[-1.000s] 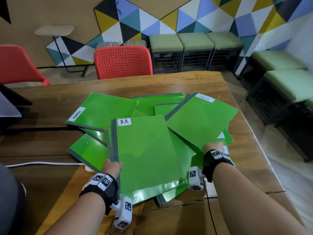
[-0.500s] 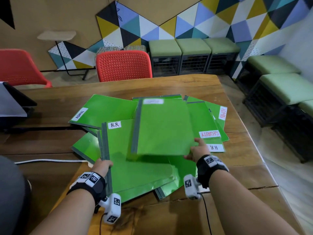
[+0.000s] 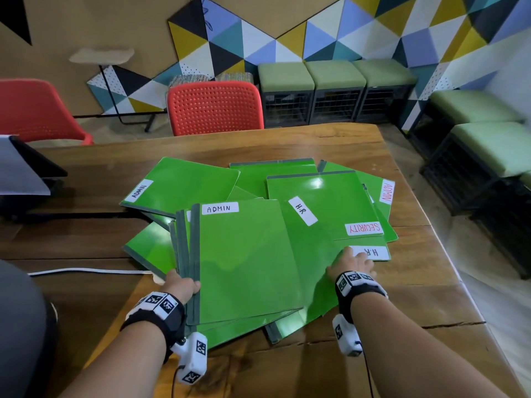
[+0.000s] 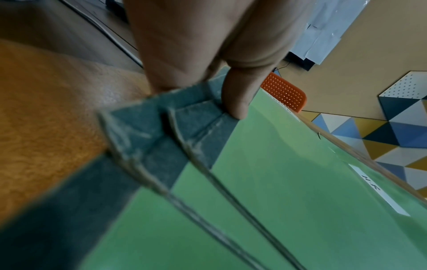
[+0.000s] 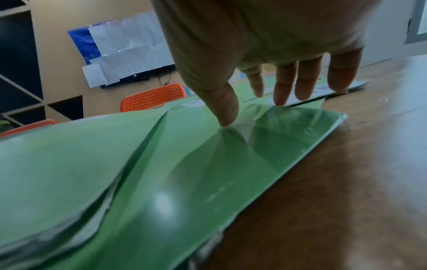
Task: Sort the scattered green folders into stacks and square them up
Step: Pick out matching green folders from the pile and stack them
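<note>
Several green folders with white labels lie scattered on the wooden table (image 3: 373, 326). A small stack topped by an ADMIN folder (image 3: 244, 259) is nearest me. My left hand (image 3: 182, 285) pinches the grey spines of that stack (image 4: 184, 117), thumb on top. My right hand (image 3: 352, 264) is out flat, its fingers (image 5: 307, 80) straight. The thumb touches an H.R folder (image 3: 313, 254), and the fingertips reach a lower folder's H.R label (image 3: 373, 252). A SECURITY folder (image 3: 330, 202) and two more ADMIN folders (image 3: 178, 185) (image 3: 385, 196) lie behind.
A red chair (image 3: 215, 107) stands at the table's far side and another (image 3: 34, 110) at the left. A dark device with paper (image 3: 23, 170) sits at the left edge. A white cable (image 3: 86, 272) runs across the near left. Green stools (image 3: 333, 76) line the wall.
The right hand carried an ADMIN folder from the right side onto the stack in my left hand, let it go, and moved back right onto the H.R folders.
</note>
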Motion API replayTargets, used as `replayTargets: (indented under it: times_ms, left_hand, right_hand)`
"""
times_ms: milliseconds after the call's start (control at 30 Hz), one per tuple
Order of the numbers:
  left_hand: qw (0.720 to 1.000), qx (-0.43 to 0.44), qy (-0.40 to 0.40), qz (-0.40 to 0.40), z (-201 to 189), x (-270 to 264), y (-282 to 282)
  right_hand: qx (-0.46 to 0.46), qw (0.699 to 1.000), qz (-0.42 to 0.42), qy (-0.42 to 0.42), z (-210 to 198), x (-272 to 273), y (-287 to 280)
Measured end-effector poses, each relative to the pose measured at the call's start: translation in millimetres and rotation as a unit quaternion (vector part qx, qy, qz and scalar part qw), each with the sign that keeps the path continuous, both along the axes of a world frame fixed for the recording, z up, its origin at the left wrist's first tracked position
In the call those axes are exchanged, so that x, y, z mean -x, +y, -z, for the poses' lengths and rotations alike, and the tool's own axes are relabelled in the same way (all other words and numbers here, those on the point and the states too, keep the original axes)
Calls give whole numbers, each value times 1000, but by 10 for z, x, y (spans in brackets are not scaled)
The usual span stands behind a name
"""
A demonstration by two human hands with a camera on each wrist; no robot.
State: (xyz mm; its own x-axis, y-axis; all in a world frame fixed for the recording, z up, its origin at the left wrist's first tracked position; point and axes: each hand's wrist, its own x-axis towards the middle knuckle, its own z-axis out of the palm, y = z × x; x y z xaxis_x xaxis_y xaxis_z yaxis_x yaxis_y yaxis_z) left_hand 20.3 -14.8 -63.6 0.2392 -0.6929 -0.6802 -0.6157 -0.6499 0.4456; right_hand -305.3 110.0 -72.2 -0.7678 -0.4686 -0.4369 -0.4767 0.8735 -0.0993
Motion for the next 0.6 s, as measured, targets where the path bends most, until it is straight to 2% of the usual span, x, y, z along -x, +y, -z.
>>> replayTargets:
  times_ms: [100,233,333,500,600]
  left_hand:
    - [999,13,42,-31,55,-49,-24]
    - [999,36,30,-13,51,-67,48]
    - [999,50,18,-11,-23,-110,74]
    - [997,79,-11,13,-219,-365,56]
    - [997,74,-22,26,-156,-516,38]
  right_hand:
    - [7,999,28,-41,63,14,-5]
    - [109,989,31,-99,-165,82,-70]
    - [167,984,9,-57,-548,160,-86]
    - [233,972,20,3,-1304,185,-52]
    - [298,954,32,17,-1651,90,-91]
